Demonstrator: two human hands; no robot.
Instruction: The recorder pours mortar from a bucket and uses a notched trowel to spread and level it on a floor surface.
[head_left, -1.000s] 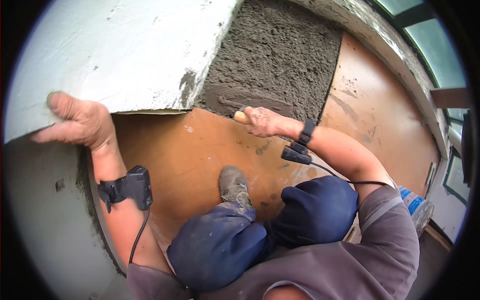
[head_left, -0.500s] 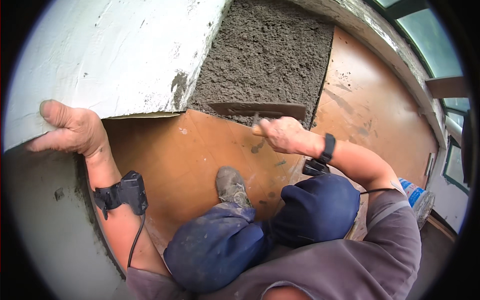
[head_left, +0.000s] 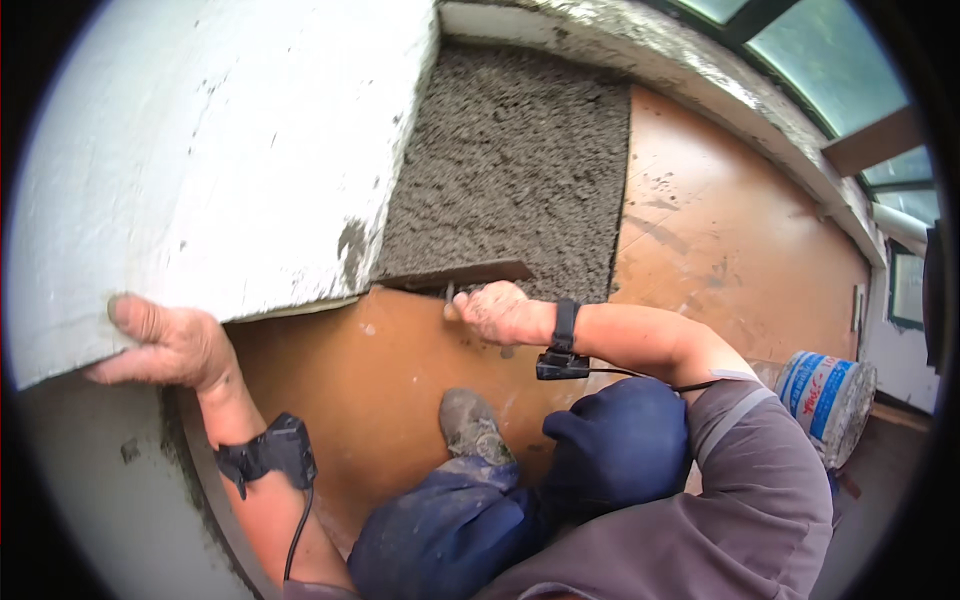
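My right hand [head_left: 497, 313] is closed round the handle of a flat plastering trowel [head_left: 470, 271]. The trowel's long blade lies along the near edge of a bed of rough grey mortar [head_left: 515, 160], its left end close to the corner of the white wall [head_left: 270, 170]. On the left, my left hand [head_left: 165, 343] grips the wall's edge, the thumb on the white face and the fingers wrapped under, partly hidden. Bare orange-brown floor boards [head_left: 330, 350] lie between my hands and my shoe [head_left: 470, 425].
More orange-brown boards [head_left: 740, 230], spotted with mortar, adjoin the mortar bed on the right. A rough ledge [head_left: 700, 75] runs below the windows [head_left: 830, 65] at the back. A dirty bucket with a blue and white label [head_left: 828, 395] stands at the right, beyond my elbow.
My right hand has moved the trowel left along the mortar's near edge, toward the wall corner. The view has shifted; my left hand still grips the wall edge.
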